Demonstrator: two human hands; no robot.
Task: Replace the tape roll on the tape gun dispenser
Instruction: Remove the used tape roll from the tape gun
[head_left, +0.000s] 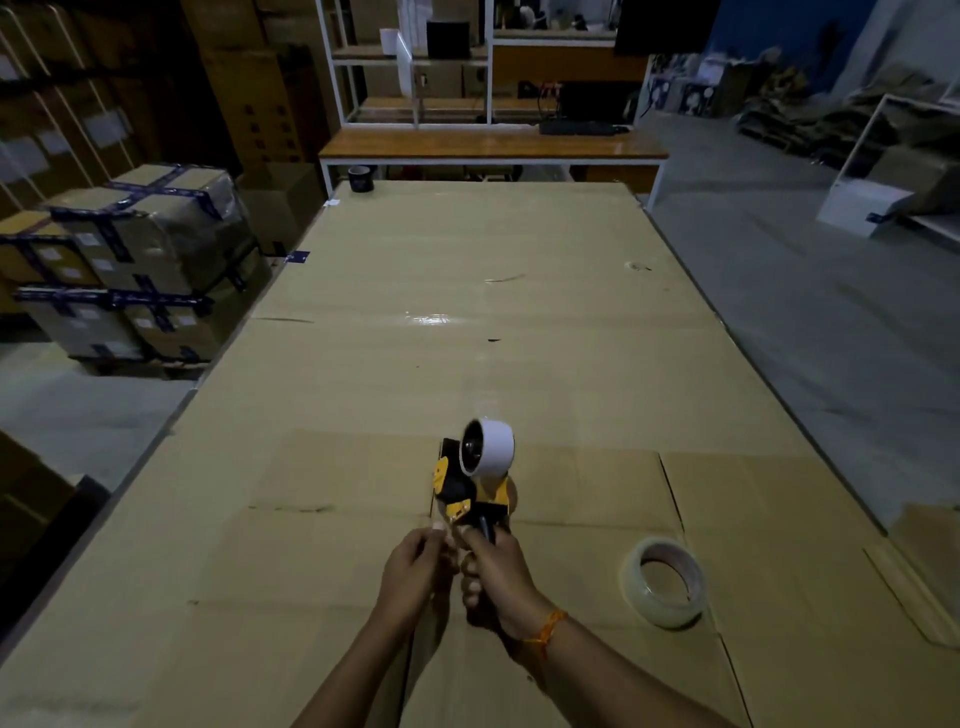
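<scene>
A yellow and black tape gun (462, 488) is held up over the cardboard-covered table (415, 312). A white core or nearly bare roll (491, 448) sits on its hub at the top. My right hand (493, 571) grips the black handle from below. My left hand (415, 566) pinches at the front lower end of the gun, near the yellow blade guard; I cannot make out what its fingertips hold. A roll of clear tape (665, 581) lies flat on the cardboard, to the right of my right hand.
A dark tape roll (360, 178) stands at the table's far left corner. Stacked taped cartons (135, 260) sit on the floor to the left. A wooden bench with white shelving (488, 140) is beyond the table's far end. Grey floor lies to the right.
</scene>
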